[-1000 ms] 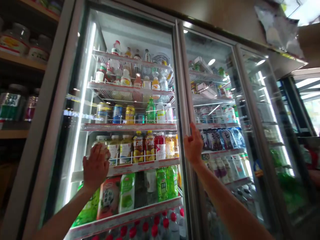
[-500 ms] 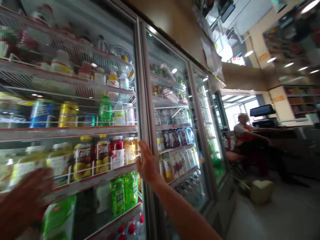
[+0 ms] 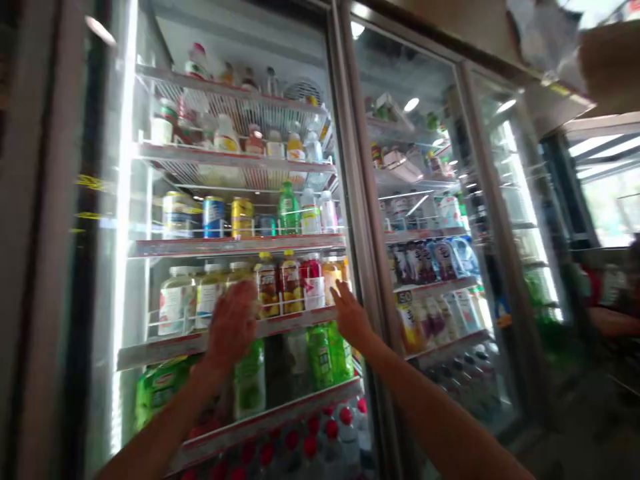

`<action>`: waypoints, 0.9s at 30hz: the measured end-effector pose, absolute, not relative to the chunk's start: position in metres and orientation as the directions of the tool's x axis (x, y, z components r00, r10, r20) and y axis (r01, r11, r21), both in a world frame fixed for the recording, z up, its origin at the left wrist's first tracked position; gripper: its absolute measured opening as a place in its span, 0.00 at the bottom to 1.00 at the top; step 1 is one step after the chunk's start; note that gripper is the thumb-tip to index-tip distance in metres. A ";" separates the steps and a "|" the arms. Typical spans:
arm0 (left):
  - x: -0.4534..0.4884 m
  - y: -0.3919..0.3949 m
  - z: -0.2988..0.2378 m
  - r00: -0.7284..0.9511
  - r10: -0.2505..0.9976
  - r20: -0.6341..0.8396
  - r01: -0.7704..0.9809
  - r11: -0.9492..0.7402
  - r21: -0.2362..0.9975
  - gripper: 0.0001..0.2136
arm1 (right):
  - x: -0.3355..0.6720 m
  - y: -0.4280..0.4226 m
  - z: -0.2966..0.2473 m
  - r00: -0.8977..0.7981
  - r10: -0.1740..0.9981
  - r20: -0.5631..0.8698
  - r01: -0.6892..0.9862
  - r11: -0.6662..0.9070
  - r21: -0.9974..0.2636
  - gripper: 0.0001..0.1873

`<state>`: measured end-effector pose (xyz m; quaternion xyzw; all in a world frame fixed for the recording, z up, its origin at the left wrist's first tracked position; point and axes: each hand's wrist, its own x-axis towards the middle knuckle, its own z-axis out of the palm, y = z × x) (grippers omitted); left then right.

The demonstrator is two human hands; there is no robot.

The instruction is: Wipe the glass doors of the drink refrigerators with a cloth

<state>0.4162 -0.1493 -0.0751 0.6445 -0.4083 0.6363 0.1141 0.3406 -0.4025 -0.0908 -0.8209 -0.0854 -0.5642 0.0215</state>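
I face a tall drinks fridge with glass doors [image 3: 300, 87]. My left hand [image 3: 231, 323] lies flat and open against the glass of the left door, at the height of the shelf of juice bottles [image 3: 280, 283]. My right hand [image 3: 350, 315] is also open, fingers stretched upward, pressed on the same door near its right edge, beside the metal door frame [image 3: 367, 267]. Neither hand holds anything. Green bottles [image 3: 325, 350] stand on the shelf below my hands, behind the glass.
More glass-door fridge sections [image 3: 435, 253] run to the right, filled with bottles and cartons. Cans [image 3: 227, 217] line the shelf above the juices. A seated person's red sleeve and arm [image 3: 607, 313] show at the far right, near a bright window.
The view swung right toward the shop and back to the fridge. My right hand moved from the frame between doors onto the left door's glass; my left hand shifted right along the glass.
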 end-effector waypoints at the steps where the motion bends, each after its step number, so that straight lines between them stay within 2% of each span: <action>1: 0.418 -0.140 -0.076 -0.150 -0.428 0.891 -0.645 -0.641 -0.416 0.18 | 0.343 -0.404 -0.092 0.336 0.123 0.934 0.188 -0.980 0.062 0.34; 3: 0.419 -0.134 -0.078 -0.155 -0.510 0.846 -0.636 -0.604 -0.481 0.24 | 0.346 -0.400 -0.091 0.273 0.120 0.955 0.179 -0.981 0.072 0.35; 4: 0.419 -0.136 -0.078 -0.140 -0.525 0.840 -0.655 -0.587 -0.476 0.27 | 0.345 -0.393 -0.089 0.235 0.117 0.965 0.178 -0.981 0.076 0.36; 6: 0.420 -0.145 -0.074 -0.082 -0.488 0.869 -0.721 -0.573 -0.390 0.31 | 0.343 -0.370 -0.084 0.172 0.159 0.972 0.223 -0.967 0.119 0.38; 8: 0.421 -0.154 -0.068 -0.025 -0.418 0.908 -0.771 -0.570 -0.284 0.32 | 0.342 -0.338 -0.077 0.145 0.287 0.947 0.335 -0.915 0.226 0.37; 10: 0.423 -0.153 -0.063 -0.006 -0.372 0.928 -0.784 -0.575 -0.235 0.33 | 0.346 -0.306 -0.071 0.145 0.422 0.895 0.443 -0.836 0.323 0.34; 11: 0.425 -0.147 -0.063 0.001 -0.354 0.935 -0.772 -0.595 -0.224 0.32 | 0.350 -0.292 -0.068 0.163 0.449 0.879 0.459 -0.823 0.335 0.32; 16: 0.439 -0.086 -0.075 0.033 -0.223 0.974 -0.555 -0.815 -0.168 0.36 | 0.372 -0.259 -0.059 0.232 0.475 0.849 0.329 -0.859 0.391 0.22; 20: 0.444 -0.055 -0.085 -0.001 -0.240 0.971 -0.457 -0.864 -0.214 0.34 | 0.371 -0.300 -0.024 0.157 0.536 0.829 0.264 -0.832 0.488 0.16; 21: 0.445 -0.054 -0.087 0.001 -0.244 0.970 -0.448 -0.867 -0.218 0.34 | 0.367 -0.320 -0.008 0.144 0.492 0.859 0.242 -0.859 0.451 0.17; 24: 0.447 -0.058 -0.087 0.024 -0.234 0.972 -0.445 -0.873 -0.199 0.34 | 0.357 -0.381 0.042 0.073 0.253 0.965 0.149 -0.959 0.241 0.20; 26: 0.447 -0.060 -0.087 0.038 -0.231 0.972 -0.458 -0.869 -0.188 0.34 | 0.354 -0.403 0.059 -0.001 0.047 0.999 0.080 -0.996 0.047 0.20; 27: 0.446 -0.061 -0.087 0.045 -0.230 0.972 -0.463 -0.867 -0.184 0.34 | 0.354 -0.406 0.057 -0.026 -0.014 1.000 0.060 -0.998 -0.012 0.20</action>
